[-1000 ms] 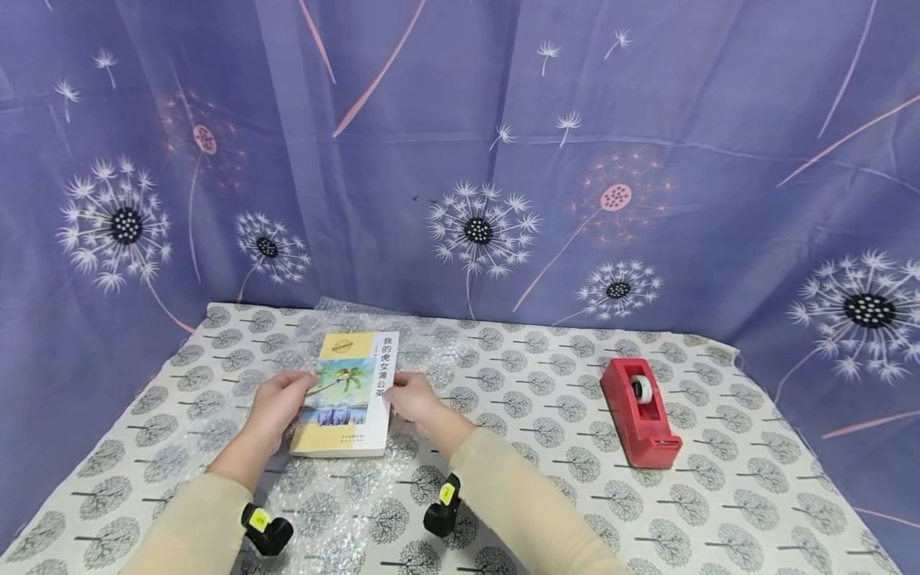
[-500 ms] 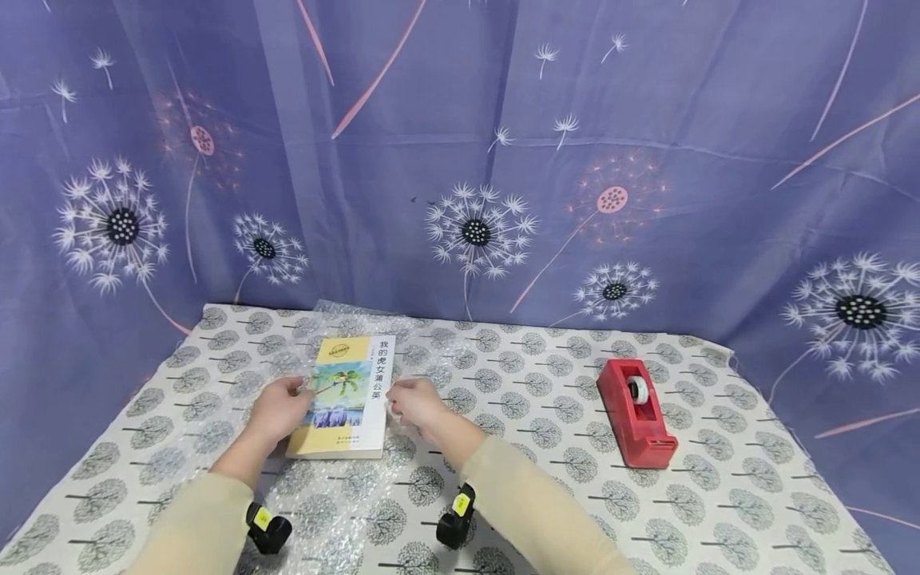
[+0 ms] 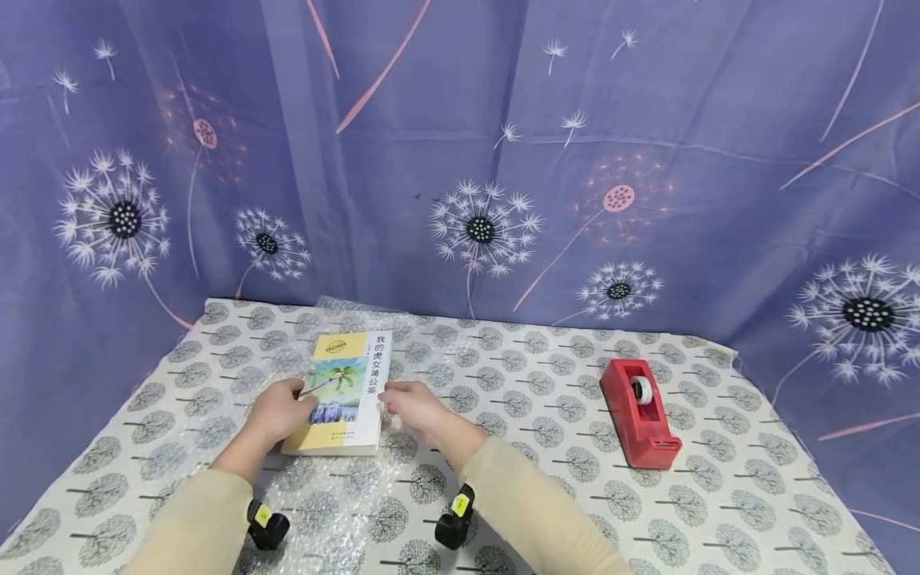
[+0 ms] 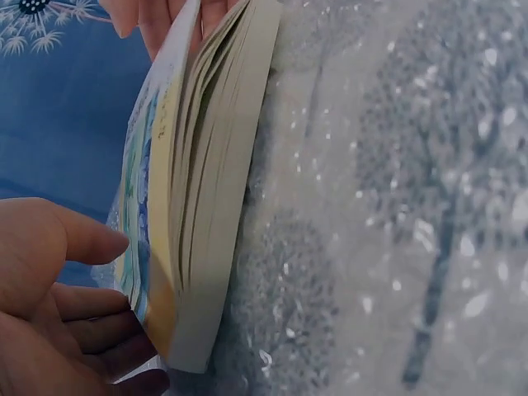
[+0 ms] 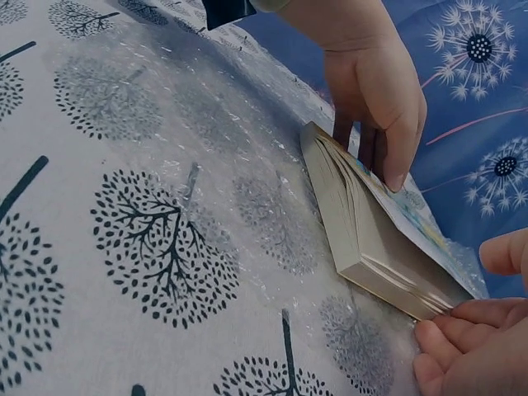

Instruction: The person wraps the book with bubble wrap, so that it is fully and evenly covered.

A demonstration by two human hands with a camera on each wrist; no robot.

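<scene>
A paperback book (image 3: 338, 391) with a yellow, white and painted palm-tree cover lies on clear bubble wrap (image 3: 424, 359), cover up. My left hand (image 3: 280, 411) holds its left edge, thumb on the cover and fingers along the side. At the right edge, my right hand (image 3: 417, 407) holds the book with fingertips against the side. In the right wrist view, that hand's thumb (image 5: 505, 252) stands just above the cover, and the pages (image 5: 334, 202) are slightly fanned. The left wrist view shows the fanned pages (image 4: 210, 165) at the book's near end.
A red tape dispenser (image 3: 640, 411) with a white roll stands at the right on the tree-patterned tablecloth (image 3: 546, 431). A purple dandelion-print curtain (image 3: 374, 200) hangs behind the table. Bubble wrap extends around the book and toward the near edge.
The book has shifted slightly left on the bubble wrap. My right hand has loosened from the cover and then followed the book's right edge left. My left thumb lies farther over the cover.
</scene>
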